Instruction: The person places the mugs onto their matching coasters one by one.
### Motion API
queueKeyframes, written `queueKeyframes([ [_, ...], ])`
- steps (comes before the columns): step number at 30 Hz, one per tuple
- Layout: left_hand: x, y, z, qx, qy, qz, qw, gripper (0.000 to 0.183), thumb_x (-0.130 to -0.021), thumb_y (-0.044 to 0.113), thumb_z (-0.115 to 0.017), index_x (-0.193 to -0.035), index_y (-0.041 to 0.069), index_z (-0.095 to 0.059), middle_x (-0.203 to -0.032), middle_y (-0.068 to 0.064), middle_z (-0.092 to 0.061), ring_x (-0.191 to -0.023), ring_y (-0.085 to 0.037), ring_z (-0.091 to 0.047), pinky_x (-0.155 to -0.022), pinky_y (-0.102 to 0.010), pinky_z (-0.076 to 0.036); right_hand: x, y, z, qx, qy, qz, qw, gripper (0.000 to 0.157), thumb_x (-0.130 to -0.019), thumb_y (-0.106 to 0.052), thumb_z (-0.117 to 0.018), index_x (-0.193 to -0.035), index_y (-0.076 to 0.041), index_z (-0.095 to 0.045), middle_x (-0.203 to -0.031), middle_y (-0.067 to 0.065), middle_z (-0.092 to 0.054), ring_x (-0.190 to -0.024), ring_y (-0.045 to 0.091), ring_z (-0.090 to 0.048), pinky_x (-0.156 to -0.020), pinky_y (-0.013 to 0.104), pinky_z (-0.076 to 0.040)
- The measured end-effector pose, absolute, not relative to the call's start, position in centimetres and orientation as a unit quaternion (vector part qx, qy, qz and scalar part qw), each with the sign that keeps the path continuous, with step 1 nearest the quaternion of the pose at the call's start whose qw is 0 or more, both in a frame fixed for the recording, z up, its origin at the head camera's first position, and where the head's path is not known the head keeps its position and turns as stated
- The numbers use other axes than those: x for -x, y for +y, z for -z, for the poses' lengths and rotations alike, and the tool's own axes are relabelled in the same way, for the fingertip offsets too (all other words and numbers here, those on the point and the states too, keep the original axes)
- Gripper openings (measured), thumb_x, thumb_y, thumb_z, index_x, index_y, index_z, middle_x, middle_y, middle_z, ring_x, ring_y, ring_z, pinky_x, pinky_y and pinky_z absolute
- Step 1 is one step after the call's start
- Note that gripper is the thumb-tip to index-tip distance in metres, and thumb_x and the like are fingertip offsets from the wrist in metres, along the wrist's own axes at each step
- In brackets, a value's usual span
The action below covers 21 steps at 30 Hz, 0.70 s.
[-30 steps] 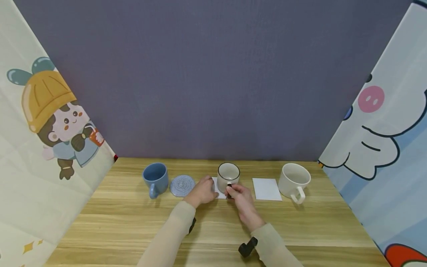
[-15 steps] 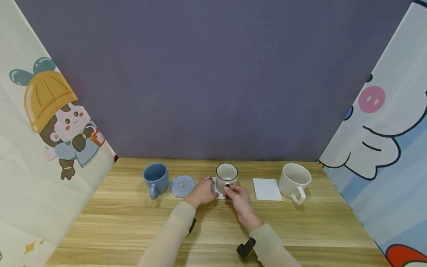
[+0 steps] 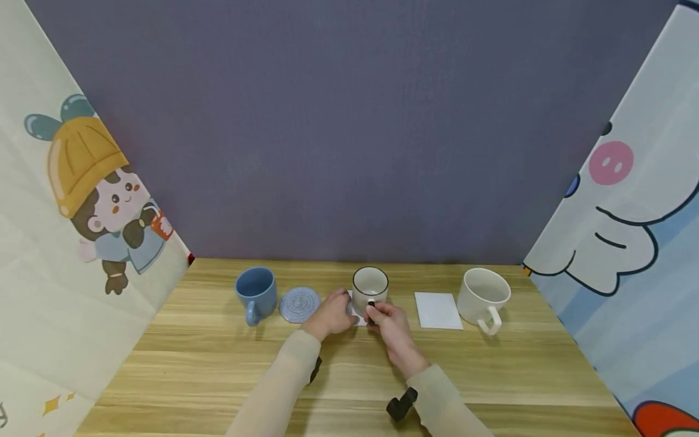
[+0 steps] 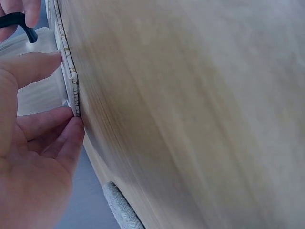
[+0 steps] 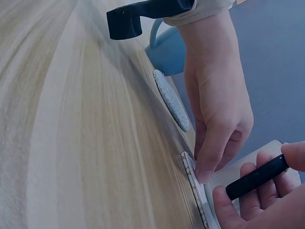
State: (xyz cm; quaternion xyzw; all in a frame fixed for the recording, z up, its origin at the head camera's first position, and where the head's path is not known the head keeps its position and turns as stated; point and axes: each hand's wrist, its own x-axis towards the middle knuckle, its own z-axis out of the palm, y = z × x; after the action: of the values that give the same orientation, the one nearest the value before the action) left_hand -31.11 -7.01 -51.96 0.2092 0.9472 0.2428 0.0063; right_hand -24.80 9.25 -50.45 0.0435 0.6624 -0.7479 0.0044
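Note:
A white mug [image 3: 370, 284] with a dark rim and black handle [image 5: 257, 177] stands upright on a white square coaster [image 3: 361, 321] at mid-table. My right hand [image 3: 397, 335] grips the handle between thumb and fingers. On the mug's left, my left hand [image 3: 330, 314] holds the coaster by its edge; in the left wrist view its thumb and fingertips touch the coaster's rim [image 4: 71, 78]. Part of the coaster is hidden by the mug and hands. Left of this hand lies a round blue-grey woven coaster [image 3: 300, 304].
A blue mug [image 3: 256, 292] stands left of the round coaster, handle towards me. On the right, another white square coaster [image 3: 438, 311] lies beside a larger plain white mug [image 3: 483, 294]. A grey-purple panel [image 3: 349, 133] rises behind the wooden table [image 3: 218, 370].
My right hand has shifted the black-handled mug slightly left on the square coaster. The left hand keeps its place at the coaster's edge.

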Motion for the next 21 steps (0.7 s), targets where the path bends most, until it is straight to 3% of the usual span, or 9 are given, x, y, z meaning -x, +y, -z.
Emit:
queueKeyframes([
  [13,31.12,-6.97,51.84,-0.214,0.941,-0.263,-0.008,0.044,-0.079,0.022,-0.083,-0.11,-0.005,-0.068,-0.114,-0.011,-0.061,-0.106,-0.03,-0.06,-0.095,-0.045,-0.052,24.74,9.07,50.34,-0.04,0.664,0.746,0.006,0.023,-0.099,-0.009,-0.065,-0.099,0.014,-0.065,-0.083,0.006,-0.066,-0.081,0.015,-0.058,-0.078,0.037,-0.056],
  [21,31.12,-7.1,51.71,-0.204,0.944,-0.258,0.01,0.044,-0.08,0.023,-0.083,-0.111,-0.003,-0.068,-0.117,-0.01,-0.061,-0.109,-0.029,-0.06,-0.096,-0.043,-0.052,24.71,8.89,50.54,-0.05,0.68,0.731,0.0,0.019,-0.098,-0.009,-0.066,-0.098,0.01,-0.066,-0.09,0.012,-0.068,-0.085,0.019,-0.061,-0.083,0.043,-0.057],
])
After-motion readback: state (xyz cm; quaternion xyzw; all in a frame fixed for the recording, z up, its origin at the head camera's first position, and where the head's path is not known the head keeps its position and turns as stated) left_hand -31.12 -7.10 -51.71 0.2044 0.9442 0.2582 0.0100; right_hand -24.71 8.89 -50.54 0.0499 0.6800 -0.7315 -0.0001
